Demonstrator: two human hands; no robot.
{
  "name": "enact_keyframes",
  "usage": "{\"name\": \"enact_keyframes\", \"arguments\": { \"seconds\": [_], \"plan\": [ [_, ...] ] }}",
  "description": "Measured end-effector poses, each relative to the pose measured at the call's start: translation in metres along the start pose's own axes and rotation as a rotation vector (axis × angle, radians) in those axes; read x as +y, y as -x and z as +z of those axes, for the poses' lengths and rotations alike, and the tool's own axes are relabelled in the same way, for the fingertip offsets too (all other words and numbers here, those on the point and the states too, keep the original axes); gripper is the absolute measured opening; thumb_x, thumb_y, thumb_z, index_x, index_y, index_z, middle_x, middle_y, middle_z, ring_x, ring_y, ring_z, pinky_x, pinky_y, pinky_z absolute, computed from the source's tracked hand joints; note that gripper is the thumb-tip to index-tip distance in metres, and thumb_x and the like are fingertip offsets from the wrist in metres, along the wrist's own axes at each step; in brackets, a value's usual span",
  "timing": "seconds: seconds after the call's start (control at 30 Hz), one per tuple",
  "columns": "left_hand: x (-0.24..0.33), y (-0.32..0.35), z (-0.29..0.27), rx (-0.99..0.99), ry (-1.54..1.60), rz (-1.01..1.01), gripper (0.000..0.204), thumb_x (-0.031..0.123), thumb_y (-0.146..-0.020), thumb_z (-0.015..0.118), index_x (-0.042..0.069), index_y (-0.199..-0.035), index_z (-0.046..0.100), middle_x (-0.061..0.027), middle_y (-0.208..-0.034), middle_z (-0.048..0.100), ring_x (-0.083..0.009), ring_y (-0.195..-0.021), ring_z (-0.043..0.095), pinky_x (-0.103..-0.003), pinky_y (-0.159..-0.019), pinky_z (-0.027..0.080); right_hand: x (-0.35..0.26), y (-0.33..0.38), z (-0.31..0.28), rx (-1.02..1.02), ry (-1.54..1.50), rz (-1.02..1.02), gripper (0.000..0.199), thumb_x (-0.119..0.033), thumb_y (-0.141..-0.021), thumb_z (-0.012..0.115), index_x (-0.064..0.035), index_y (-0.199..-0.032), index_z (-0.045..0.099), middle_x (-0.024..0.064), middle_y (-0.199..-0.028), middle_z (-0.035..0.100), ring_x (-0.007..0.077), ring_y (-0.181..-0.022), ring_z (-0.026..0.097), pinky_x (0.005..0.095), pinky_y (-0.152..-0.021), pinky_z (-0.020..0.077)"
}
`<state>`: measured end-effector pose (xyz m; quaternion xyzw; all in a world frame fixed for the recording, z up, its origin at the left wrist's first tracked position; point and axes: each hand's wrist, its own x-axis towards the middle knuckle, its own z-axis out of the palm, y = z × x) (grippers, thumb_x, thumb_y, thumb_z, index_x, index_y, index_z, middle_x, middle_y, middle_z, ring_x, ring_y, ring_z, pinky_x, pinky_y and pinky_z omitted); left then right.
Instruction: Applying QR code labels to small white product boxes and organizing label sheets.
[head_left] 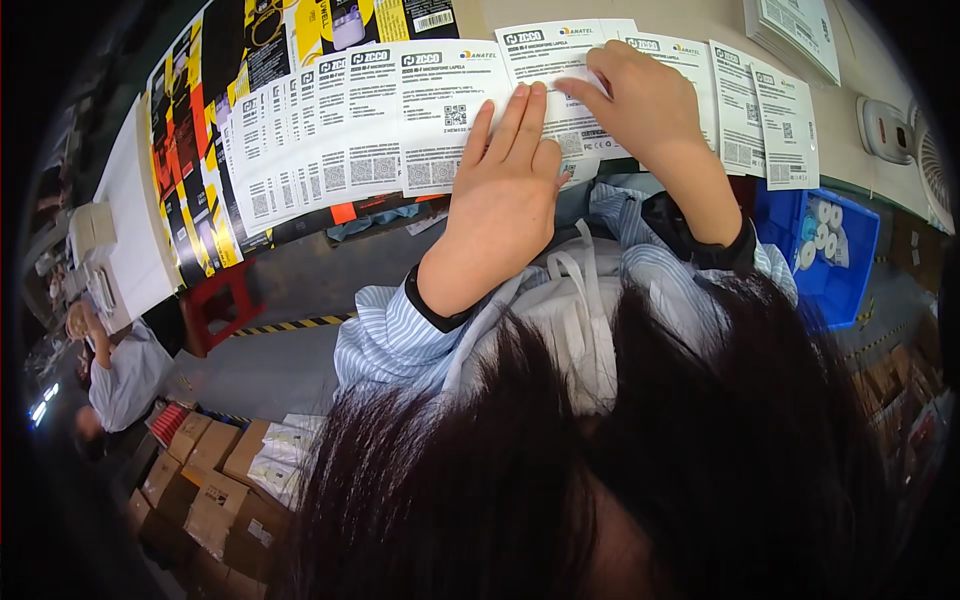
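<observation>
Our left hand lies flat, grip released, fingers pressing a white printed card at the tabletop edge. At 1 o'clock, our right hand pinches a small white label onto it. Overlapping cards crowd 9 o'clock.

We note white printed cards, yellow-and-black packaging sheets, a blue bin, blue-striped sleeves.

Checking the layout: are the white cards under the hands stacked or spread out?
Spread: the white cards lie overlapped in a fanned row along the table edge, left hand flat on them.
</observation>
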<state>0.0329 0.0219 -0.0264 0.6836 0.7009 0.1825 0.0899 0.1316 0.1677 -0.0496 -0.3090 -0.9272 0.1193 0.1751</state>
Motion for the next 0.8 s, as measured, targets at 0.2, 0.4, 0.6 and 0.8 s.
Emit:
{"name": "enact_keyframes", "arguments": {
  "seconds": [0.2, 0.4, 0.6, 0.8],
  "plan": [
    [-0.001, 0.000, 0.000, -0.002, 0.005, -0.002, 0.015, 0.008, -0.076, 0.058, -0.002, -0.084, 0.051, -0.0234, -0.133, 0.038, -0.0315, -0.127, 0.033, -0.043, -0.105, 0.024, 0.002, 0.001, -0.012, -0.113, -0.027, -0.014, 0.045, -0.046, -0.072, 0.066, -0.0021, -0.074, 0.057, 0.0100, -0.073, 0.056, 0.0275, -0.065, 0.057, 0.0347, -0.058, 0.0446],
    [0.001, 0.000, -0.002, 0.011, -0.015, -0.016, 0.015, 0.008, -0.076, 0.058, -0.002, -0.084, 0.051, -0.0225, -0.132, 0.039, -0.0306, -0.127, 0.034, -0.043, -0.105, 0.025, -0.006, -0.008, -0.024, -0.310, 0.028, 0.053, 0.050, -0.048, -0.069, 0.068, 0.0003, -0.072, 0.056, 0.0154, -0.079, 0.058, 0.0313, -0.070, 0.057, 0.0373, -0.062, 0.0454],
    [0.002, 0.000, 0.001, 0.028, -0.006, -0.015, 0.016, 0.009, -0.076, 0.059, -0.003, -0.085, 0.052, -0.0220, -0.132, 0.039, -0.0302, -0.126, 0.035, -0.042, -0.105, 0.025, -0.010, -0.001, -0.024, -0.332, -0.006, 0.205, 0.055, -0.049, -0.064, 0.073, 0.0003, -0.081, 0.055, 0.0155, -0.088, 0.058, 0.0311, -0.075, 0.059, 0.0367, -0.066, 0.0472],
    [0.005, 0.000, 0.003, 0.020, -0.026, -0.025, 0.018, 0.011, -0.076, 0.059, -0.003, -0.087, 0.053, -0.0221, -0.134, 0.037, -0.0310, -0.127, 0.033, -0.043, -0.105, 0.024, -0.004, 0.012, -0.030, -0.184, -0.141, 0.269, 0.090, -0.051, -0.063, 0.073, -0.0013, -0.126, 0.033, 0.0146, -0.115, 0.049, 0.0332, -0.093, 0.059, 0.0380, -0.075, 0.0496]
  ]
}}
